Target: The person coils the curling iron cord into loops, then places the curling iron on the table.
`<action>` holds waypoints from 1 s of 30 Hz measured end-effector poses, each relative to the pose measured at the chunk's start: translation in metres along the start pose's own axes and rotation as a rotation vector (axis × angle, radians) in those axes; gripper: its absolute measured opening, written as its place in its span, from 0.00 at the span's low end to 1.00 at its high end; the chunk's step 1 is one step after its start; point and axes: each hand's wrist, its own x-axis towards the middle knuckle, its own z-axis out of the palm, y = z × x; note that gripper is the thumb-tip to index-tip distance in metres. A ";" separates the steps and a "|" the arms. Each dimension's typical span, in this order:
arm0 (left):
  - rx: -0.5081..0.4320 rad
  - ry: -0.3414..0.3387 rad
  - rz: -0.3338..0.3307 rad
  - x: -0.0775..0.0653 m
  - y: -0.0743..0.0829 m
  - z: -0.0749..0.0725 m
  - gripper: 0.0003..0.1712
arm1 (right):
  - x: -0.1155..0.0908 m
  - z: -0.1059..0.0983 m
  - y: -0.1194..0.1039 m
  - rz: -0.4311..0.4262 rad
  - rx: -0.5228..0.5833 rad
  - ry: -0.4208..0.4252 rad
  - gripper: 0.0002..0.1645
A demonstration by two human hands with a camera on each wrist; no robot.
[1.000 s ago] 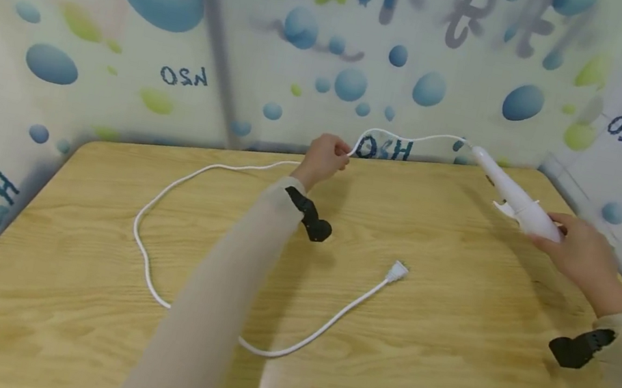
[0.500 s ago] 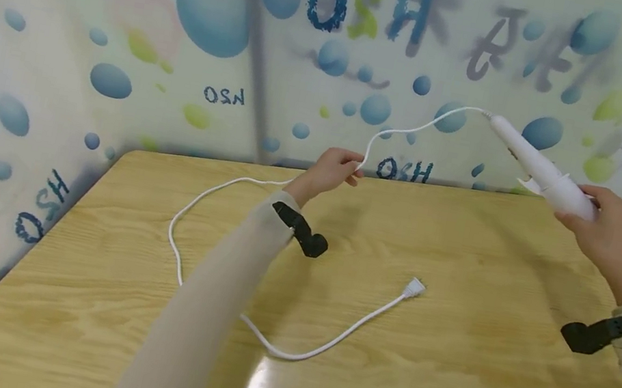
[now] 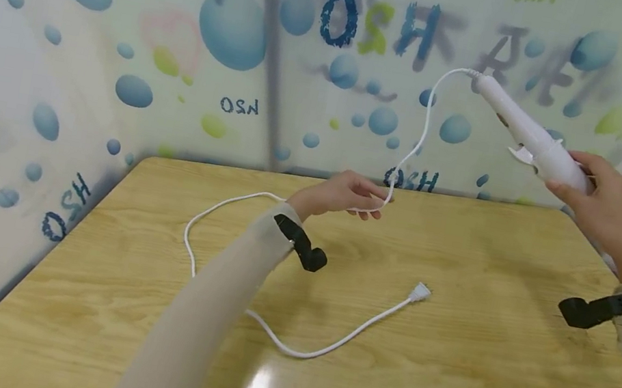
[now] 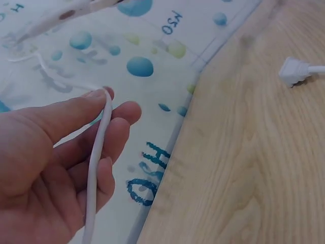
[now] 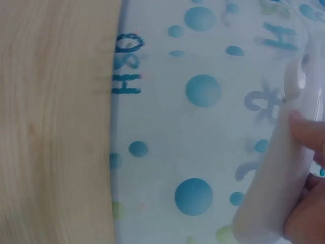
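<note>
My right hand (image 3: 611, 205) grips the wide end of a white curling iron (image 3: 522, 127), raised above the table's far right part. Its thin end points up and left, and a small lever sticks out from its side. In the right wrist view, the curling iron (image 5: 277, 173) lies along my fingers. A white power cord (image 3: 427, 117) arcs down from the thin end to my left hand (image 3: 342, 194). Thumb and forefinger pinch the cord (image 4: 96, 152), which runs down across the palm in the left wrist view. The two-prong plug (image 3: 420, 292) lies on the table.
The wooden table (image 3: 471, 382) meets a wall (image 3: 221, 136) printed with blue and green drops along its back and left. Slack cord (image 3: 195, 229) lies in a loop on the table, partly hidden under my left forearm.
My right hand has lifted the curling iron higher. The cord stretch between the hands is longer and hangs more steeply. My left hand has moved slightly right, its fingers straighter. The view has shifted.
</note>
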 end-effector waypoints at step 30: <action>0.404 -0.031 -0.025 -0.006 0.030 -0.019 0.10 | -0.046 0.044 -0.026 -0.690 0.048 -0.530 0.30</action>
